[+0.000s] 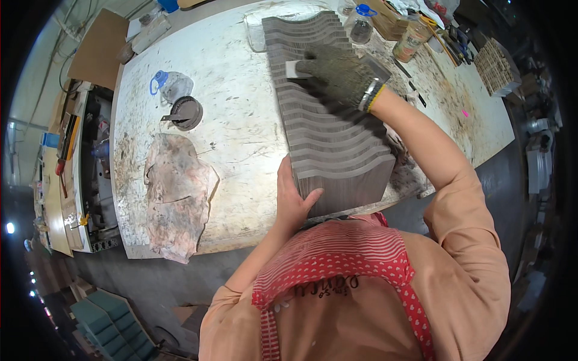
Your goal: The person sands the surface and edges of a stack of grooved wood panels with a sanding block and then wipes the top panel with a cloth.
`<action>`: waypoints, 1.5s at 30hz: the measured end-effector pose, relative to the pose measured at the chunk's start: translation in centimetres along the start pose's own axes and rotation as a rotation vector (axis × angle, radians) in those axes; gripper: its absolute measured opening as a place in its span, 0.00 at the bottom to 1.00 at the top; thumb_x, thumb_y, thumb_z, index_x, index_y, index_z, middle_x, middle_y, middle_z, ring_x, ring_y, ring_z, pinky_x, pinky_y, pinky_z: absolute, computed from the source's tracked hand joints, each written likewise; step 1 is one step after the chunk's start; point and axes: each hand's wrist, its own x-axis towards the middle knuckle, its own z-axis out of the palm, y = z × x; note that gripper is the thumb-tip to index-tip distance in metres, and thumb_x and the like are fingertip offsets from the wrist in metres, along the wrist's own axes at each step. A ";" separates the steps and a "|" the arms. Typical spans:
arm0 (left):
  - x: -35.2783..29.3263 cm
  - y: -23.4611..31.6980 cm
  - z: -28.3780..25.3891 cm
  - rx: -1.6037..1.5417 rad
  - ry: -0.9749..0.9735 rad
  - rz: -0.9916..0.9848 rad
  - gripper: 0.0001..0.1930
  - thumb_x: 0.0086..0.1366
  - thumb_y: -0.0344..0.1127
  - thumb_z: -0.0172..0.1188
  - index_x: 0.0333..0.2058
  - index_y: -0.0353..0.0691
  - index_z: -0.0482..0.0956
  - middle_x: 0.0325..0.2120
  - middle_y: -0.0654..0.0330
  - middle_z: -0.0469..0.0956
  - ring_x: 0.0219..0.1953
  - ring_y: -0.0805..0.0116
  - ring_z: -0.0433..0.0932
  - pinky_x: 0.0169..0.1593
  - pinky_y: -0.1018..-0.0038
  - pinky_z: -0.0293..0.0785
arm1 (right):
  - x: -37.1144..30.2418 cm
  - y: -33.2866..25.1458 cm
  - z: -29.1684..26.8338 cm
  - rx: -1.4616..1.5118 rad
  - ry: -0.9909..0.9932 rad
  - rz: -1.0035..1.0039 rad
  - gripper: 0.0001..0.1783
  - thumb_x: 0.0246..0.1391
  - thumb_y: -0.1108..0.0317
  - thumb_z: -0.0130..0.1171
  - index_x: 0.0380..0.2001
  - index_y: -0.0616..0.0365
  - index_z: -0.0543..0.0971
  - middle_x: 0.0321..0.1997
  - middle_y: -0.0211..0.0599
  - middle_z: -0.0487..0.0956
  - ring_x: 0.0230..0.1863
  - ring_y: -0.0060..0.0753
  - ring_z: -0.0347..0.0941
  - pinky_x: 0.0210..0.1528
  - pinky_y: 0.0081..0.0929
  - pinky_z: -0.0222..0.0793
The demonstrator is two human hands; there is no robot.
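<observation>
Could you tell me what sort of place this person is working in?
Probably a woodworking or finishing workshop. A gloved right hand presses a small pad on a stack of wavy wooden panels, the workbench is scuffed and stained, and a dirty rag lies there.

Peach long sleeves, red-and-white striped apron with heart-dotted straps, grey knit glove on right hand (337,72), left hand (293,201) bare

This is a workshop for woodwork. A big bench (241,108) with a scuffed, stained white top carries a stack of wavy wooden slats (325,126). Along its far edge lie bottles (360,24), hand tools (448,39) and a wooden lattice block (497,66). A stained rag (177,192) lies near its left edge. Beyond that edge stand racks of tools (66,156) on a bare concrete floor (144,283).
</observation>
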 end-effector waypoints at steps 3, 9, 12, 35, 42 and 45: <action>0.0 -0.4 0.0 0.000 0.003 0.015 0.55 0.53 0.40 0.76 0.70 0.27 0.48 0.67 0.36 0.56 0.68 0.38 0.58 0.70 0.53 0.57 | 0.3 0.3 -0.9 -0.072 -0.011 -0.019 0.16 0.59 0.63 0.62 0.50 0.51 0.82 0.56 0.55 0.78 0.58 0.55 0.75 0.59 0.44 0.73; 0.2 -0.7 0.1 0.062 0.009 0.053 0.58 0.50 0.40 0.78 0.70 0.27 0.49 0.67 0.36 0.56 0.68 0.38 0.58 0.70 0.52 0.58 | 1.9 0.4 1.4 -0.004 -0.005 -0.182 0.15 0.58 0.64 0.62 0.48 0.49 0.80 0.56 0.53 0.76 0.56 0.57 0.75 0.59 0.45 0.72; 0.2 -0.7 0.0 0.054 0.009 0.061 0.58 0.49 0.40 0.78 0.70 0.27 0.49 0.67 0.36 0.56 0.68 0.38 0.58 0.70 0.52 0.58 | 2.1 0.1 2.2 -0.003 0.069 -0.261 0.16 0.55 0.67 0.63 0.47 0.52 0.78 0.52 0.53 0.76 0.53 0.56 0.75 0.57 0.45 0.72; 0.1 -0.5 0.1 0.050 0.028 0.063 0.57 0.49 0.39 0.78 0.70 0.27 0.50 0.67 0.36 0.56 0.68 0.38 0.58 0.70 0.52 0.58 | 1.3 0.3 0.7 0.137 0.179 0.064 0.19 0.57 0.63 0.65 0.52 0.51 0.81 0.61 0.49 0.74 0.58 0.51 0.74 0.61 0.43 0.72; 0.3 -0.6 -0.1 0.063 -0.002 0.085 0.58 0.48 0.38 0.79 0.70 0.27 0.49 0.67 0.36 0.56 0.68 0.38 0.57 0.70 0.51 0.57 | -0.5 0.9 1.4 0.070 -0.035 -0.046 0.19 0.54 0.65 0.66 0.50 0.48 0.80 0.56 0.47 0.76 0.57 0.53 0.74 0.57 0.42 0.74; 0.2 -0.7 -0.2 0.093 0.001 0.103 0.58 0.47 0.38 0.79 0.70 0.28 0.50 0.67 0.36 0.56 0.68 0.38 0.57 0.70 0.51 0.57 | -1.7 2.4 0.9 0.000 -0.167 0.063 0.19 0.53 0.65 0.66 0.50 0.49 0.79 0.55 0.49 0.75 0.56 0.54 0.74 0.56 0.44 0.74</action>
